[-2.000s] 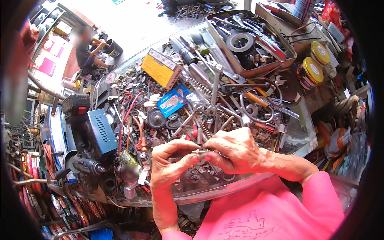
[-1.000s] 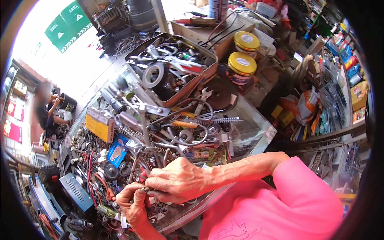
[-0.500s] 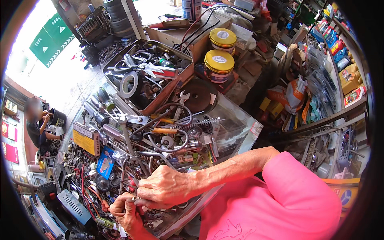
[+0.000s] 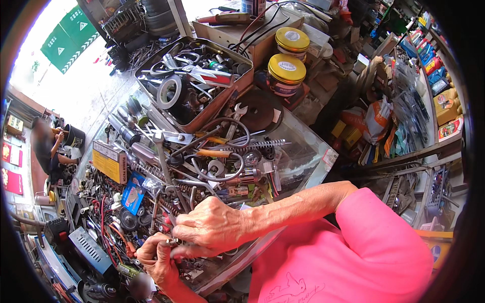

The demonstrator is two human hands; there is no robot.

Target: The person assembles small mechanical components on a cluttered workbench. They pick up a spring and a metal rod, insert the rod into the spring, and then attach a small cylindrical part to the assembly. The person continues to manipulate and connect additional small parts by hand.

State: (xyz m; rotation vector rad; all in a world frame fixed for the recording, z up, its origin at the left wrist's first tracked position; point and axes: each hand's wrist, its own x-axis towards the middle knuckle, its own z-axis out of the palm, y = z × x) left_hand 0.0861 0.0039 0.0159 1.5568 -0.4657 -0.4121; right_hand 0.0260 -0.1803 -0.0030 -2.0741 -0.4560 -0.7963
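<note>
Something small and metal, a screw-like part [image 4: 169, 243], sits pinched between the two hands low on the left, just above the glass counter top [image 4: 308, 151]. Too little of it shows to name it surely. The left hand [image 4: 156, 260] curls under it with fingertips pressed on it, and the right hand [image 4: 212, 227] closes over it from above, thumb and forefinger squeezed together on the same piece.

As a judgement, the main risk is a slip: the part is tiny, both grips are fingertip grips, and below lies a dense litter of springs [image 4: 252, 145], wires, washers and loose hardware. If it drops, it would be hard to find among them. A jerk of the right hand could also knock the blue packet [image 4: 132, 193] or the tools just beside the knuckles.

Its long axis seems to run roughly left to right, between the two hands; which end is the tip I cannot tell.
</note>
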